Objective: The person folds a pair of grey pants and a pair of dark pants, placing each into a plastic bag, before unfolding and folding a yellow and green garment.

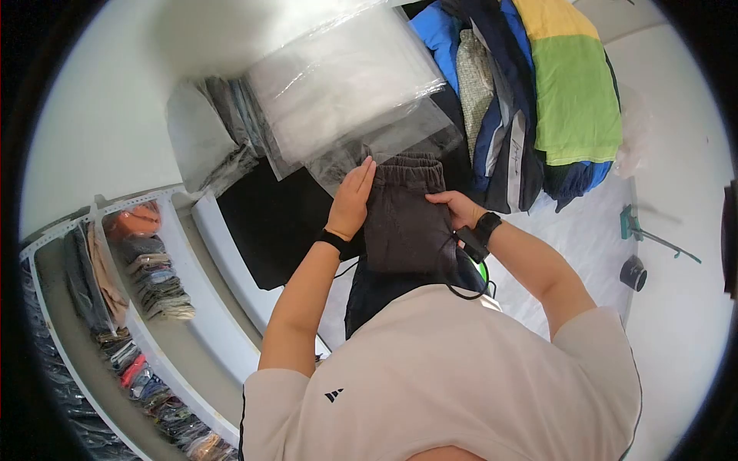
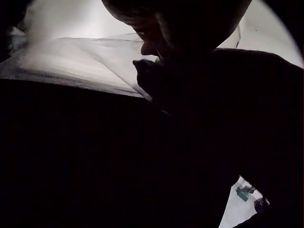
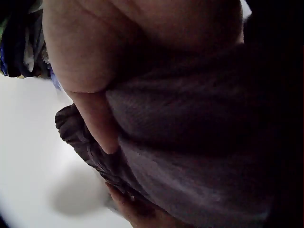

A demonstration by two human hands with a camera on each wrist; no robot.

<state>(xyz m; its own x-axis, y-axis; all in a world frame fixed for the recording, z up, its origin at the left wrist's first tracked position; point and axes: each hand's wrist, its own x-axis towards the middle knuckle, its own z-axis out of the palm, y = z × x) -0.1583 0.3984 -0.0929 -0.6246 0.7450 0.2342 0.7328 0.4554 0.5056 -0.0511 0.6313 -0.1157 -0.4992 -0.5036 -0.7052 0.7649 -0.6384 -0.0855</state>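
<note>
Dark grey-brown trousers with a gathered elastic waistband [image 1: 407, 173] are folded lengthwise in front of the person. My left hand [image 1: 352, 201] lies along their left edge, its straight fingers reaching up to the waistband. On the opposite edge, my right hand [image 1: 460, 209] grips the cloth, thumb on the front and the other fingers hidden behind. The right wrist view shows that thumb [image 3: 97, 123] pressed onto the fabric, with part of the left hand at the far edge. In the left wrist view the hand and cloth are mostly in deep shadow.
Clear plastic bags [image 1: 346, 84] lie in a stack beyond the trousers, beside a black cloth-like sheet [image 1: 269, 223]. Piled garments [image 1: 576, 100] are at the back right. White shelves [image 1: 207, 284] with bagged clothes stand at left. A cable [image 1: 469, 296] hangs by the right wrist.
</note>
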